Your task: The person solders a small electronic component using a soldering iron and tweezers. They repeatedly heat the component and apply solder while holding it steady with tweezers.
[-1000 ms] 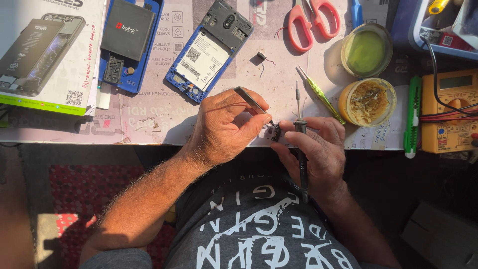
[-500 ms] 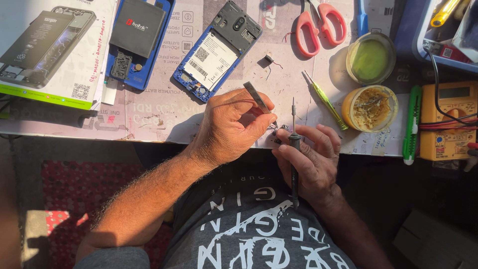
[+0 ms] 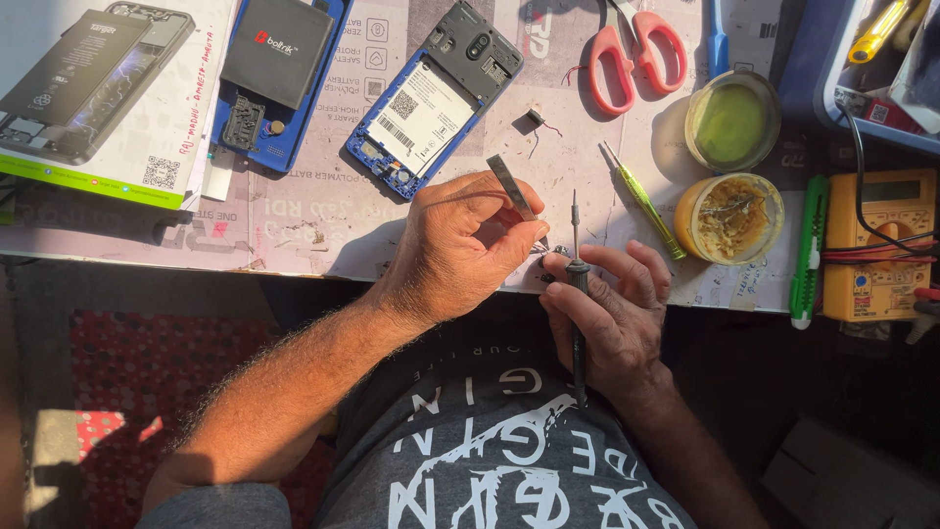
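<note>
My left hand (image 3: 460, 245) grips metal tweezers (image 3: 513, 186) near the table's front edge; their tips pinch a tiny part (image 3: 546, 251) right by my right fingers. My right hand (image 3: 609, 318) holds a black soldering iron (image 3: 578, 304) upright, its thin tip pointing away from me just beside the tweezers. An opened blue phone (image 3: 426, 98) with its back off lies on the work mat (image 3: 323, 211) just beyond my left hand.
Another open blue phone with a black battery (image 3: 276, 73) and a dark phone (image 3: 83, 83) on white paper lie at the left. Red scissors (image 3: 636, 49), a green screwdriver (image 3: 643, 201), two round tins (image 3: 729, 220), a yellow multimeter (image 3: 876, 245) sit right.
Both hands stay together at the table edge. The soldering iron's tip has come up closer beside the tweezers, and the view has shifted slightly.
</note>
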